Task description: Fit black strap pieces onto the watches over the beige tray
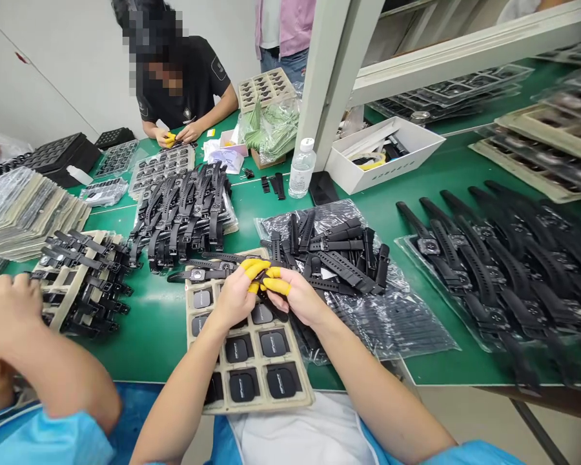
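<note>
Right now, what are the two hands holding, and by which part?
Both hands, left and right, pinch one small black watch part between yellow-capped fingertips over the tray. It is mostly hidden; the exact part gripped cannot be told.

left hand: yellow finger cots on its fingertips, pinching a small black watch part against the right hand
right hand: yellow-cotted fingertips closed on the same part, above the tray
tray: beige, holds black watch bodies in compartments, at the table's near edge
loose straps: black pile on a plastic bag just right of the hands
assembled watches: heaped behind the tray
table: green
water bottle: upright, farther back
co-worker's hand: far left, beside a tray of straps
person opposite: hands at trays
</note>
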Demonstrator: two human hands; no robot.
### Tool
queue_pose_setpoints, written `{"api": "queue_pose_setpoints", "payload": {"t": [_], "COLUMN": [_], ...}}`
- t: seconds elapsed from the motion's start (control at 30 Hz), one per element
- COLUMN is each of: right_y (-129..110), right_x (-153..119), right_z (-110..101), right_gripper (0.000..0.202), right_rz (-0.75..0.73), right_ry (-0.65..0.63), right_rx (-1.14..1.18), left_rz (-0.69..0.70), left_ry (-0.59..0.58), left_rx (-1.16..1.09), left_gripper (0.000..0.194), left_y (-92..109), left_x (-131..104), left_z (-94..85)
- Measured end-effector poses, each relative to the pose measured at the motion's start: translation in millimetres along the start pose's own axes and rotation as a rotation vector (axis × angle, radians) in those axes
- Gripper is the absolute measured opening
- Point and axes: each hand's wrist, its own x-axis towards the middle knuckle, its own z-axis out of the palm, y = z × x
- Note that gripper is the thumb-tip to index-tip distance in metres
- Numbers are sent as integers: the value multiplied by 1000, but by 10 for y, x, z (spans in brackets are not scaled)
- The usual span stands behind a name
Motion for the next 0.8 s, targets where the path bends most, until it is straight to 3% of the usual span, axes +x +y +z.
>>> {"api": "queue_pose_setpoints", "payload": {"t": [0.23,0.37,0.63,0.8], "right_y": [-11,-26,-58,-60], "right_x": [15,2,-3,3], "right_z": [35,29,46,63], "right_gripper": [30,31,30,31], "right_rz": [-21,-1,57,46], "right_ry": [30,-19,-24,5], "right_rx": [27,29,200,260], "left_rz": [-19,-4,-2,-4], "left_ry": [29,6,39,-14], "left_rx": [13,35,46,-23], "left_gripper": [58,59,56,51], "left_y": [-18,-15,-2,38], "left_x": [3,1,1,26], "left_z": [16,12,35,-10]}}
